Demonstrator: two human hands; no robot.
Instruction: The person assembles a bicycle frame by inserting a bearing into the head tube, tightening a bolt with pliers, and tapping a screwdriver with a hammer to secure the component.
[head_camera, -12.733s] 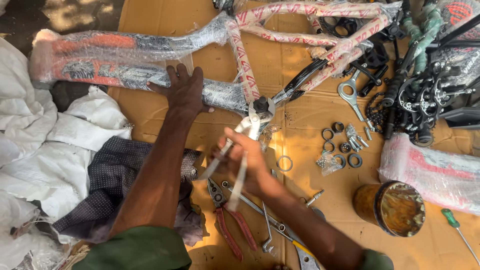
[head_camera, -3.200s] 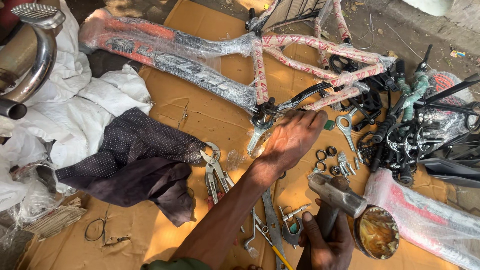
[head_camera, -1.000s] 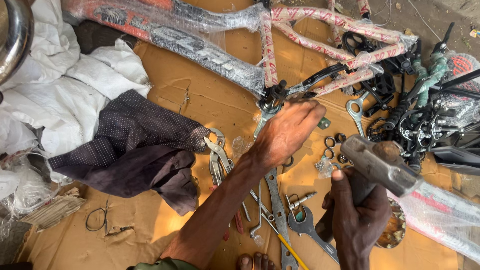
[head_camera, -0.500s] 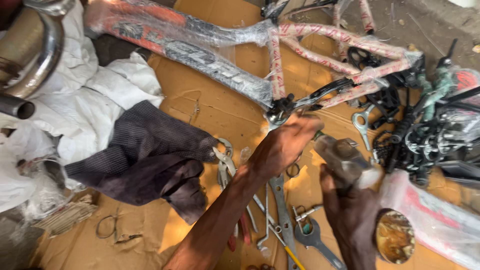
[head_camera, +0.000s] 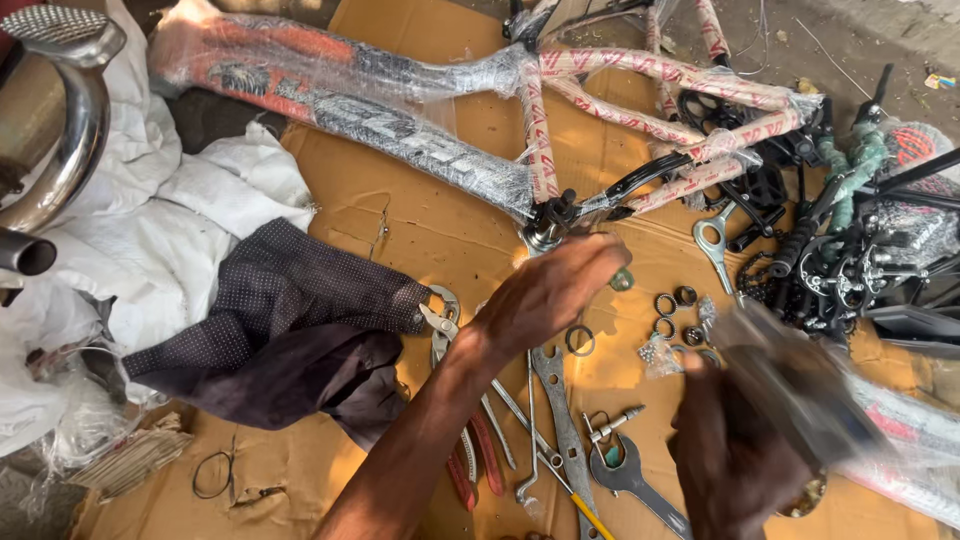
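A bicycle frame (head_camera: 430, 150) wrapped in clear plastic lies across a sheet of cardboard (head_camera: 400, 230). My left hand (head_camera: 555, 290) reaches over the cardboard, its curled fingers just right of the frame's bottom bracket (head_camera: 548, 222). Whether it pinches a small part is hidden by the back of the hand. My right hand (head_camera: 730, 460), at the lower right, grips a grey metal hammer-like tool (head_camera: 800, 395), which is blurred by motion. Loose metal rings (head_camera: 672, 315) lie between the two hands.
Wrenches (head_camera: 560, 400), pliers (head_camera: 440, 315) and a bolt lie on the cardboard under my left forearm. A dark cloth (head_camera: 280, 340) and white sacks (head_camera: 200, 230) are at the left, beside a chrome pipe (head_camera: 60, 150). Black bicycle parts (head_camera: 860, 260) pile up at the right.
My right hand has swung the grey tool to the right and it is now blurred. My left hand stays by the bottom bracket. The view has shifted slightly.
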